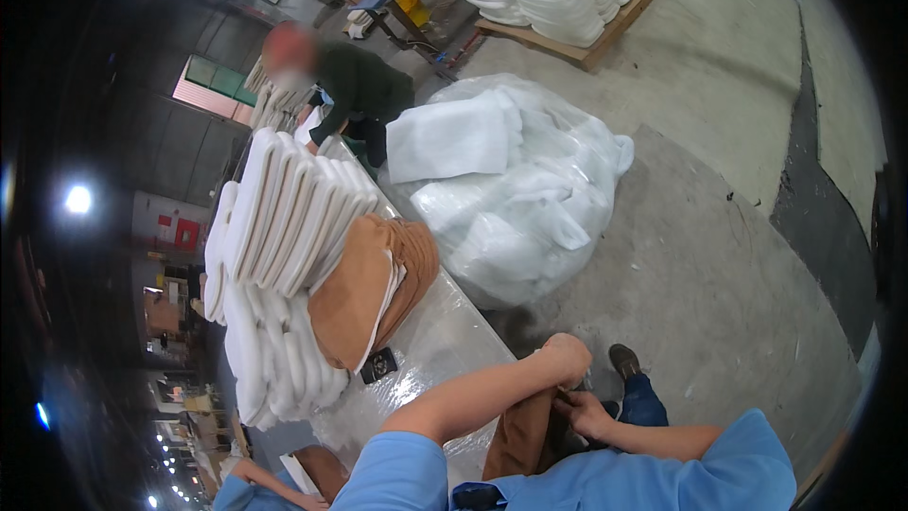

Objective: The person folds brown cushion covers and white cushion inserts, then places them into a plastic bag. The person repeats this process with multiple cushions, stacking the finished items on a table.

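Observation:
A brown fabric piece (522,437), which looks like a cover, hangs in front of my body at the table's edge. My left hand (567,360) is closed at its upper end, fingers curled down and partly hidden. Just below, my right hand (588,414) pinches the edge of the same fabric. A stack of brown fabric pieces (378,274) with pale undersides lies on the table to the left. Beside it rise tall piles of thick white pads (288,218). A small black object (378,366) sits by the brown stack.
The table (445,322) has a shiny plastic covering. Beyond its right edge stands a big clear bag of white padding (530,199). A person in dark clothes (364,85) leans over the far end. Another person's blue sleeve (251,487) shows lower left. A loaded pallet (605,47) stands far back.

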`<state>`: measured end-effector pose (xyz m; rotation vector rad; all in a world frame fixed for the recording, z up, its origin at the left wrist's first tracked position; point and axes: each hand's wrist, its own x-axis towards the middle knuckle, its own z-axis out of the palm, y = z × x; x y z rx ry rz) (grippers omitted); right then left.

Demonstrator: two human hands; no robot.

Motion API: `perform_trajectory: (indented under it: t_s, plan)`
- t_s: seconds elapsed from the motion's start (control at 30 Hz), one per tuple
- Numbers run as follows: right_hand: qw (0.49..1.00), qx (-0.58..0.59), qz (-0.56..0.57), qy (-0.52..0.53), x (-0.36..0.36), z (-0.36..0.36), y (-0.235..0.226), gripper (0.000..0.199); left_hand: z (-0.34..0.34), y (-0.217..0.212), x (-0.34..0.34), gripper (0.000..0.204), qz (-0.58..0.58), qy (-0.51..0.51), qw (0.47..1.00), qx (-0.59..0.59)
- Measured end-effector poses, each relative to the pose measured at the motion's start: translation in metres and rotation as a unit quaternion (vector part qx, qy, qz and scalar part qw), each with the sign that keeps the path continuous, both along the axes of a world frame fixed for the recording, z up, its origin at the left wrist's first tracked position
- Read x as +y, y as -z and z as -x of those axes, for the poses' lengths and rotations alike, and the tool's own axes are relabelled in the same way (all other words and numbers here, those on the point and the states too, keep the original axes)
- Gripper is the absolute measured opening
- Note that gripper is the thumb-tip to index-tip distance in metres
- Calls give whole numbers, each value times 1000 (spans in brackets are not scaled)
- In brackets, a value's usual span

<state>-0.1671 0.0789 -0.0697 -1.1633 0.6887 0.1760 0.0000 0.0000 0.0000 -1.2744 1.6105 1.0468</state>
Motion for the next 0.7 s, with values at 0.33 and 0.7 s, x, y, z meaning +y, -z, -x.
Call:
perform_trajectory:
  t_s: [0.33, 0.7]
  plan:
    - [995, 77, -15, -60, -21, -6, -31, 34, -23, 4, -7, 38, -80, -37, 996, 25]
    - [944, 12, -278, 180, 7, -6, 16, 31, -46, 71, 10, 39, -9, -94, 984, 150]
